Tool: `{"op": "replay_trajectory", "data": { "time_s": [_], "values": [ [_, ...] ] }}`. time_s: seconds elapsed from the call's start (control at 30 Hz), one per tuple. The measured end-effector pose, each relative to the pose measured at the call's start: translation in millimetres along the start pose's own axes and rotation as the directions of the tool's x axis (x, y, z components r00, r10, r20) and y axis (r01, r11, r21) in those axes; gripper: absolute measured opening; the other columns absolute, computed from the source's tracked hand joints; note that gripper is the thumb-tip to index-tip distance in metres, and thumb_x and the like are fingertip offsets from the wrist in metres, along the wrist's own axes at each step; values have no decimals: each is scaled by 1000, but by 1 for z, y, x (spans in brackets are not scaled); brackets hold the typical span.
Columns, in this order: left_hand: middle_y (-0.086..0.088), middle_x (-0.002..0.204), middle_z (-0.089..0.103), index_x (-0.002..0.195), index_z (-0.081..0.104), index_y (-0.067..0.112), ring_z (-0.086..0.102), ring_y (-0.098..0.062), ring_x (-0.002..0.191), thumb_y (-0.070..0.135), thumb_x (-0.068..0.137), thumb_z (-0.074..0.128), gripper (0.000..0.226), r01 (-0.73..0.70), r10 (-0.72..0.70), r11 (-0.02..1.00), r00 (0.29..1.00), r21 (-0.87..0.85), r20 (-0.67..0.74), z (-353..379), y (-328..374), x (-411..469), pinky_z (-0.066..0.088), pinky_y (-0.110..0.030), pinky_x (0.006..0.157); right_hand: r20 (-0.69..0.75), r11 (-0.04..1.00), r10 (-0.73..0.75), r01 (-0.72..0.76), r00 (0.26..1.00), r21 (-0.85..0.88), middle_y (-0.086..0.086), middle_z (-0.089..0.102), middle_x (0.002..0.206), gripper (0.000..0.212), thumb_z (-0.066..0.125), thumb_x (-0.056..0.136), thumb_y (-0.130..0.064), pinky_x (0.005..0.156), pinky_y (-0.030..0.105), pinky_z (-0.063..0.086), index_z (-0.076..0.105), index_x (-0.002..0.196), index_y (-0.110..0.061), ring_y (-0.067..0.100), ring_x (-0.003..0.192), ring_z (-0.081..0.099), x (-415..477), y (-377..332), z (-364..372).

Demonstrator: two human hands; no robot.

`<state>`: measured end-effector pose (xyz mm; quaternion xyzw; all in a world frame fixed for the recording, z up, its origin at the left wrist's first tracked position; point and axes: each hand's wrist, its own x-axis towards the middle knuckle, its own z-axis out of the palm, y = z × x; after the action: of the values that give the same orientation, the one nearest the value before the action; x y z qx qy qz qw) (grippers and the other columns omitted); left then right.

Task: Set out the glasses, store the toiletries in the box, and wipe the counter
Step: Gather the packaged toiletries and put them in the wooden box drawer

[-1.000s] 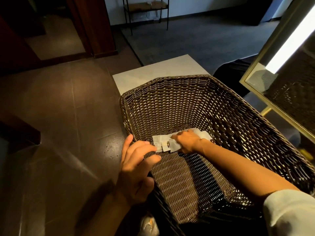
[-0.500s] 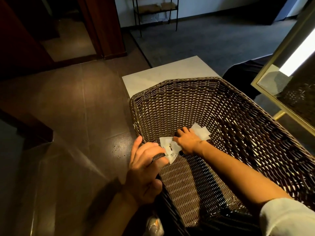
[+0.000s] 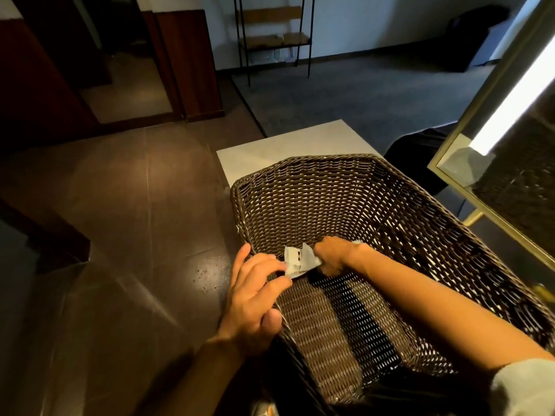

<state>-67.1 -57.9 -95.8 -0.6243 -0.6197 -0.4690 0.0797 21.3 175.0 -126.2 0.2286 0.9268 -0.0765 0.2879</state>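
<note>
A large dark brown wicker basket (image 3: 375, 187) fills the lower right of the head view. Inside it, near the left wall, my right hand (image 3: 333, 255) is closed around several small white toiletry packets (image 3: 300, 261), lifting them off the woven bottom. My left hand (image 3: 255, 298) grips the basket's left rim, fingers curled over the edge and thumb outside. No glasses or cloth are in view.
The basket stands on a white counter (image 3: 285, 148) whose far end shows behind it. A gold-framed lit mirror (image 3: 492, 139) stands at the right. Brown floor tiles (image 3: 120, 220) spread to the left, grey carpet and a black metal rack (image 3: 273, 40) lie beyond.
My right hand has bunched the flat white packets together and raised them from the basket bottom. The left hand stays on the rim. The camera has tilted up slightly.
</note>
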Motion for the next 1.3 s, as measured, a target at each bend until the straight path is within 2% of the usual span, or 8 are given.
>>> {"op": "replay_trajectory", "data": {
  "time_s": [0.2,0.4,0.53,0.73,0.87,0.97,1.1,1.3],
  "values": [
    [-8,112,64,100,64,17,54,-22,118,51,104,13,61,-35,35,999,999,-5,7,-5,-1,-1,20,-54,120,-260,977,34,23,965,211,12,70,116,42,59,91,-32,99,39,51,53,129,-15,31,108,65,-77,9,-38],
    [-12,111,68,104,65,18,53,-22,121,51,105,16,59,-52,48,998,995,44,85,-12,-1,-2,21,-56,120,-449,976,164,-79,878,201,5,73,107,48,67,84,-30,95,39,53,53,129,-21,27,102,68,-183,8,-46],
    [-11,116,68,108,72,10,50,-25,127,52,104,17,69,-69,44,988,984,140,173,-19,-4,-1,22,-58,119,-434,943,315,-226,844,243,6,72,112,50,68,82,-33,93,42,53,54,129,-26,31,106,66,-255,4,-32],
    [-5,127,66,119,71,14,41,-19,139,56,104,17,70,-79,-10,970,932,230,361,-40,7,5,10,-39,126,-422,907,404,-296,812,299,3,71,101,38,62,79,-35,76,39,54,55,116,-29,30,94,67,-308,-15,26],
    [0,143,58,126,68,22,35,-18,147,68,96,8,81,-29,-148,931,881,363,450,-54,31,10,12,-45,126,-557,886,459,-310,692,345,4,70,90,29,58,80,-35,64,36,51,55,107,-22,31,84,67,-305,-24,53],
    [3,144,58,130,65,25,44,-21,143,61,95,30,61,-16,-139,924,916,381,376,-55,81,7,19,-46,123,-594,862,494,-269,635,429,3,68,85,30,60,77,-32,66,40,56,55,103,-20,31,81,66,-305,-25,59],
    [4,150,51,143,52,28,44,-19,142,56,94,46,57,-151,39,958,910,243,412,-42,173,-33,26,-50,122,-630,841,526,-236,572,487,1,67,89,26,63,76,-28,61,33,48,52,99,-20,29,83,65,-306,-32,67],
    [-12,166,21,159,17,16,28,-33,151,55,81,62,98,-361,55,822,820,440,570,-12,188,-89,21,-56,120,-663,774,607,-136,439,618,9,68,97,32,70,73,-12,71,35,50,59,103,-11,30,92,64,-318,-47,83]
  ]
}}
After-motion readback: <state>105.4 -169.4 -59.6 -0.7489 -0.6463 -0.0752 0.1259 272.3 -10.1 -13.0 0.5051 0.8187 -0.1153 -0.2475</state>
